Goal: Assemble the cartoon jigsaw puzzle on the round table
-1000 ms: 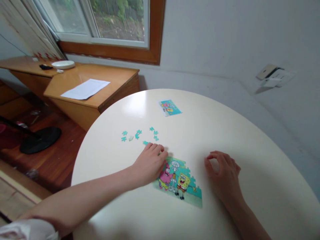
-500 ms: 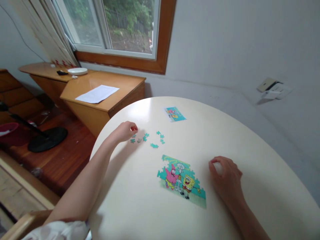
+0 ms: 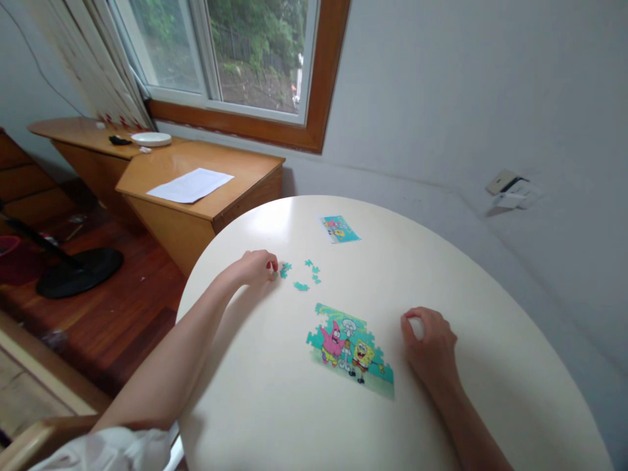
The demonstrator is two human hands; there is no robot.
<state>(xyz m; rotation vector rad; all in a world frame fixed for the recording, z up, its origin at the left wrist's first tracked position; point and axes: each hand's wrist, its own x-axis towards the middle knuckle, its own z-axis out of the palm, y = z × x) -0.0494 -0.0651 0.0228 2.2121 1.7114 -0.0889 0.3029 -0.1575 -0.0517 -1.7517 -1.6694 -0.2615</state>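
Observation:
My left hand is bent down at the left of the loose puzzle pieces, its fingers closed together. Its fingertips hide the spot below, so what they pinch cannot be made out. Several small teal pieces lie just right of it. Nearer to me is a partly joined jigsaw puzzle with a pink starfish, a squid figure and a yellow sponge; its upper edges are jagged. My right hand rests on the table right of the puzzle. Thumb and index finger meet in a ring, with white tabletop showing through.
A small picture card of similar cartoon figures lies toward the far side of the round white table. Beyond it on the left, a wooden desk bears a paper sheet and a white plate. A wall borders the table.
My left hand has moved right and lower, over the leftmost loose pieces, which it now covers. My right hand keeps its ring shape beside the puzzle. The view has shifted slightly.

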